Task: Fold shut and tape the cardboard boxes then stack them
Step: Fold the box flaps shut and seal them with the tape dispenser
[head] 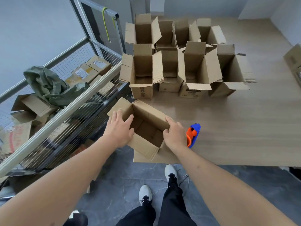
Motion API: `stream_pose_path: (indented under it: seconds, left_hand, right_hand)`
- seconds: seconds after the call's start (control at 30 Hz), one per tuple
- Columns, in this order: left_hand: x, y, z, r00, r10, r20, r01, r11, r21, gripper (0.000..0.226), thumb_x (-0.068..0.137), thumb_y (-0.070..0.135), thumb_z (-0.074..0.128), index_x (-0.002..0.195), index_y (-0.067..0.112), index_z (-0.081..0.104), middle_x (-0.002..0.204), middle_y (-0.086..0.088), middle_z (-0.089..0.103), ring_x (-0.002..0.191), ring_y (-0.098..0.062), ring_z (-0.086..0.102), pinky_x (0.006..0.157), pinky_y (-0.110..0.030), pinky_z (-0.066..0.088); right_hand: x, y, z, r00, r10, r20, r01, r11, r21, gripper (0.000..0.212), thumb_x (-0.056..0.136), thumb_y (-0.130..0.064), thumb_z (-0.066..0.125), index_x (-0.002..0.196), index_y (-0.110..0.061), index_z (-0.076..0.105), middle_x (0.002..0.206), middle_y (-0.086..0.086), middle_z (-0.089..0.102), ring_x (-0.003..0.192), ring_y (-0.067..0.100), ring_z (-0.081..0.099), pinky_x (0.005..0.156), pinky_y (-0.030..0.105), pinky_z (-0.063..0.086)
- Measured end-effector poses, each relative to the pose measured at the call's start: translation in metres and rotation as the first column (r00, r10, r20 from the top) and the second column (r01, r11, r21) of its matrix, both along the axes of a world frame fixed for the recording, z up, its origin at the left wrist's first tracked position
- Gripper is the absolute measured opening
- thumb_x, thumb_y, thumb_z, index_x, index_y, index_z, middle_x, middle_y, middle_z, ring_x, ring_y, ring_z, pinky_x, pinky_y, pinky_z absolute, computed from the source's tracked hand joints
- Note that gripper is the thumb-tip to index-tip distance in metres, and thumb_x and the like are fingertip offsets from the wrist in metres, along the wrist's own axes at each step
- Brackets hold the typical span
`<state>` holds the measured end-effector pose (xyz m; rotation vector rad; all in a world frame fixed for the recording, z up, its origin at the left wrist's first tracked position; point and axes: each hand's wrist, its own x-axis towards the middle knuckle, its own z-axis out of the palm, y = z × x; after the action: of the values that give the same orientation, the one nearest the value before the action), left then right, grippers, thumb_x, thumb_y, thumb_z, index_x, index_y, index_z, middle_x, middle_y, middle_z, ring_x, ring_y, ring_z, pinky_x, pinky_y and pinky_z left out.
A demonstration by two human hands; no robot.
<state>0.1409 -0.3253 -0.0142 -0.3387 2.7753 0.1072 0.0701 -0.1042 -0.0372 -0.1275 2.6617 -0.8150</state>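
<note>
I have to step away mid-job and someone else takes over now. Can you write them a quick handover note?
Left hand: fingers spread, resting on the left flap of the near box.
Right hand: gripping that box's right wall.
The near box stands at the table's front edge, top open, nothing taped.
Tape dispenser: on the table, just right of the right hand.
Open boxes: clustered at the back of the table, flaps up.
Done: no closed or stacked box in sight.
Left: fold, tape and stack all of them.

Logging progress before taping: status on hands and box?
Left hand open on left flap. Right hand grips right wall. Box open, untaped. Tape gun beside right hand, untouched. Nothing blocking.
</note>
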Motion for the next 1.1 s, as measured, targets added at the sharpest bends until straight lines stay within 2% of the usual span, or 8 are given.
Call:
stream_pose_path:
  seconds: [0.17,0.23,0.37,0.57,0.77,0.87,1.0,1.1]
  left_hand:
    - [0.007,-0.004,0.016,0.996,0.068,-0.056,-0.067,0.997,0.026,0.056,0.107,0.049,0.032,0.159,0.027,0.026,0.166,-0.022,0.008,0.154,-0.046,0.005,0.124,-0.057,0.019]
    - [0.007,-0.005,0.026,0.994,0.077,-0.080,-0.074,0.997,0.038,0.057,0.107,0.051,0.029,0.159,0.027,0.025,0.167,-0.020,0.008,0.155,-0.045,0.005,0.124,-0.057,0.019]
    - [0.003,-0.003,0.047,0.991,0.059,-0.118,-0.057,0.998,0.021,0.057,0.106,0.054,0.025,0.158,0.030,0.024,0.168,-0.019,0.009,0.155,-0.044,0.006,0.124,-0.057,0.019]
    - [-0.011,0.020,0.075,0.979,0.043,-0.200,-0.043,0.999,0.005,0.052,0.106,0.052,0.030,0.154,0.031,0.027,0.166,-0.019,0.015,0.154,-0.043,0.013,0.123,-0.057,0.021]
    - [-0.035,0.077,0.090,0.966,0.030,-0.258,-0.021,0.999,0.040,0.048,0.106,0.047,0.038,0.150,0.028,0.037,0.161,-0.019,0.026,0.151,-0.041,0.023,0.121,-0.056,0.027]
    - [-0.051,0.115,0.088,0.968,0.049,-0.246,-0.039,0.998,0.047,0.049,0.106,0.046,0.039,0.152,0.029,0.036,0.162,-0.020,0.026,0.152,-0.043,0.021,0.122,-0.056,0.026]
    - [-0.071,0.172,0.078,0.965,0.089,-0.248,-0.074,0.995,0.072,0.040,0.103,0.044,0.046,0.141,0.031,0.040,0.156,-0.017,0.037,0.147,-0.039,0.032,0.119,-0.056,0.033]
    - [-0.085,0.214,0.065,0.963,0.101,-0.248,-0.082,0.993,0.088,0.049,0.102,0.043,0.049,0.147,0.032,0.032,0.155,-0.017,0.037,0.147,-0.039,0.032,0.119,-0.054,0.030]
  right_hand:
    - [-0.001,-0.006,0.018,1.000,-0.011,-0.028,0.006,0.989,-0.145,0.056,0.096,-0.016,0.052,0.151,-0.028,0.048,0.114,0.008,0.068,0.116,0.025,0.059,0.098,0.034,0.046]
    - [-0.001,-0.007,0.028,0.998,0.038,-0.057,-0.047,0.985,-0.165,0.056,0.097,-0.015,0.052,0.151,-0.029,0.048,0.102,0.004,0.062,0.111,0.024,0.058,0.091,0.032,0.046]
    - [-0.004,0.001,0.050,0.991,0.103,-0.082,-0.119,0.969,-0.218,0.057,0.094,-0.015,0.053,0.148,-0.032,0.052,0.098,-0.003,0.055,0.096,0.016,0.051,0.081,0.025,0.038]
    - [-0.016,0.035,0.082,0.980,0.118,-0.159,-0.158,0.951,-0.265,0.054,0.093,-0.014,0.056,0.141,-0.037,0.058,0.101,-0.010,0.048,0.092,0.001,0.050,0.075,-0.002,0.033]
    - [-0.037,0.089,0.101,0.982,0.138,-0.130,-0.172,0.934,-0.312,0.050,0.098,-0.010,0.052,0.142,-0.033,0.058,0.114,0.000,0.051,0.109,0.013,0.051,0.091,0.013,0.035]
    - [-0.052,0.126,0.105,0.980,0.146,-0.135,-0.184,0.924,-0.335,0.051,0.098,-0.006,0.052,0.142,-0.030,0.059,0.115,0.002,0.052,0.108,0.014,0.053,0.092,0.011,0.035]
    - [-0.078,0.187,0.102,0.979,0.151,-0.136,-0.190,0.921,-0.340,0.050,0.099,-0.006,0.052,0.142,-0.031,0.059,0.112,-0.001,0.053,0.105,0.011,0.054,0.089,0.010,0.038]
    - [-0.098,0.233,0.095,0.981,0.156,-0.115,-0.187,0.920,-0.346,0.050,0.100,-0.006,0.052,0.142,-0.031,0.059,0.112,-0.003,0.054,0.104,0.009,0.053,0.088,0.006,0.038]
